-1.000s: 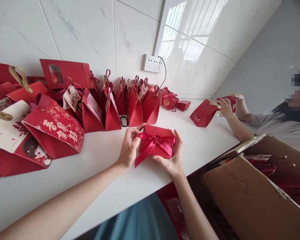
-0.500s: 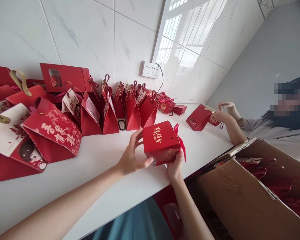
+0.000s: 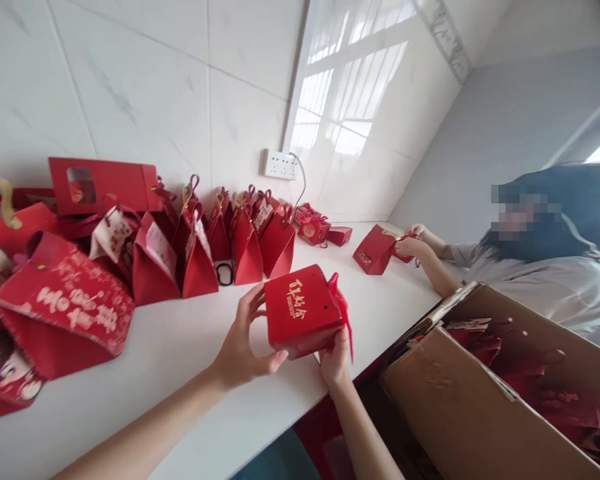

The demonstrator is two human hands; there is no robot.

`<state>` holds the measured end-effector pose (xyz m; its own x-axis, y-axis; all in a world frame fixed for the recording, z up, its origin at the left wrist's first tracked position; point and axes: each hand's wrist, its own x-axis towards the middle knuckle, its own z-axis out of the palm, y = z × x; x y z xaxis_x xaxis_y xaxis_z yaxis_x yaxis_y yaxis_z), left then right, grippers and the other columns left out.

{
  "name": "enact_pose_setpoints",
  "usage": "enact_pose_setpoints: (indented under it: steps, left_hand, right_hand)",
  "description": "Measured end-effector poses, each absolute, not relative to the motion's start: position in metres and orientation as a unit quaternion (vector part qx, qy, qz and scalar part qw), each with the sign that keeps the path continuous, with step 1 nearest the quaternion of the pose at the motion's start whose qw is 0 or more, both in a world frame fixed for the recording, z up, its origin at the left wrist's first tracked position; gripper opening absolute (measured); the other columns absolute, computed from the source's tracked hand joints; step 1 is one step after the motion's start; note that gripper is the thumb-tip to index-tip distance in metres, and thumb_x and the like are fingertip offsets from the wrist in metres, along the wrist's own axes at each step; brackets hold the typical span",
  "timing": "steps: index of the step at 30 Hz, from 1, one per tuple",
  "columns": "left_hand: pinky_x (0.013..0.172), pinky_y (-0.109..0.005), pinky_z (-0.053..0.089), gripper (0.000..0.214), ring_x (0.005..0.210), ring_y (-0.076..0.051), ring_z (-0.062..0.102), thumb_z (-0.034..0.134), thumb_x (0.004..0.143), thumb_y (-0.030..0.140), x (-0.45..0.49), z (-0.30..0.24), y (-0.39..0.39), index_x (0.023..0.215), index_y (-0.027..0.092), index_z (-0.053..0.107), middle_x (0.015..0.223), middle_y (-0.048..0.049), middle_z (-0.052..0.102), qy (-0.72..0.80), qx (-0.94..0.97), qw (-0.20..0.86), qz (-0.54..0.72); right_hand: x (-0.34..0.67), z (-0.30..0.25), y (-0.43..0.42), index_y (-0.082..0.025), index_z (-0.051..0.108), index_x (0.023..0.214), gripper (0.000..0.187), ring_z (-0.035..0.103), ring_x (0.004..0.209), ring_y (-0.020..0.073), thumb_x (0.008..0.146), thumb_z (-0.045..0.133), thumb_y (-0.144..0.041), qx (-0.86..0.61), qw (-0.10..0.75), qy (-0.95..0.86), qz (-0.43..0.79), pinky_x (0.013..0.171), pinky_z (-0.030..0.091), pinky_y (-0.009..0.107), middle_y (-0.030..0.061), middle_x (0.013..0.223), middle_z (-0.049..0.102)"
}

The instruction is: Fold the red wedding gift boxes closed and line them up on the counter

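Observation:
A red gift box (image 3: 300,310) with gold lettering on its top face and a pink-red ribbon (image 3: 341,307) at its right end is held over the white counter. My right hand (image 3: 334,360) grips its lower right end, thumb up near the ribbon, with the other fingers hidden beneath. Around the left end curves my left hand (image 3: 243,340): its fingers reach the far left edge, the thumb lies at the near lower corner, and a gap shows between palm and box. Behind it stand several red tent-shaped gift boxes (image 3: 247,247) with loop handles.
Larger red gift bags (image 3: 80,307) crowd the counter's left. A power strip (image 3: 280,165) is on the tiled wall. A co-worker's hands (image 3: 413,243) handle a red box beside another red gift box (image 3: 375,250) at right. An open cardboard carton (image 3: 440,393) holds red boxes by the counter edge (image 3: 280,421).
The view has shifted, so the surroundings sit lower and further left. Both my hands stay at the box, whose pose is nearly the same. The co-worker's hands have come closer together.

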<state>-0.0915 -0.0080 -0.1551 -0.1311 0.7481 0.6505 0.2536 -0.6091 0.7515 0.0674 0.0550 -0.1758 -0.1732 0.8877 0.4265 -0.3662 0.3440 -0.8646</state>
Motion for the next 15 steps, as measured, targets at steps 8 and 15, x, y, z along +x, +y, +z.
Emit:
enact_pose_setpoints:
  steps: [8, 15]
  left_hand:
    - [0.092, -0.045, 0.054, 0.063, 0.121, -0.034, 0.052, 0.056, 0.082, 0.052, -0.090, -0.157, -0.009, 0.138, 0.035, 0.034, 0.141, -0.0073, 0.045, 0.478, 0.536, 0.201, 0.666]
    - [0.080, -0.032, 0.059, 0.042, 0.096, -0.023, 0.066, 0.046, 0.091, 0.035, -0.086, -0.171, -0.013, 0.133, 0.034, 0.046, 0.127, -0.0059, 0.060, 0.455, 0.726, 0.085, 0.508]
  right_hand:
    - [0.057, -0.166, 0.057, -0.027, 0.022, 0.144, 0.088, 0.054, 0.124, 0.0305, 0.075, 0.063, -0.064, -0.142, 0.599, -0.504, 0.605, 0.106, 0.041, 0.050, 0.0108, 0.137, 0.052]
    - [0.098, -0.118, 0.038, -0.024, 0.059, 0.114, 0.062, 0.066, 0.101, 0.0289, 0.079, 0.043, -0.073, -0.209, 0.606, -0.281, 0.714, 0.083, 0.057, 0.049, 0.0084, 0.113, 0.067]
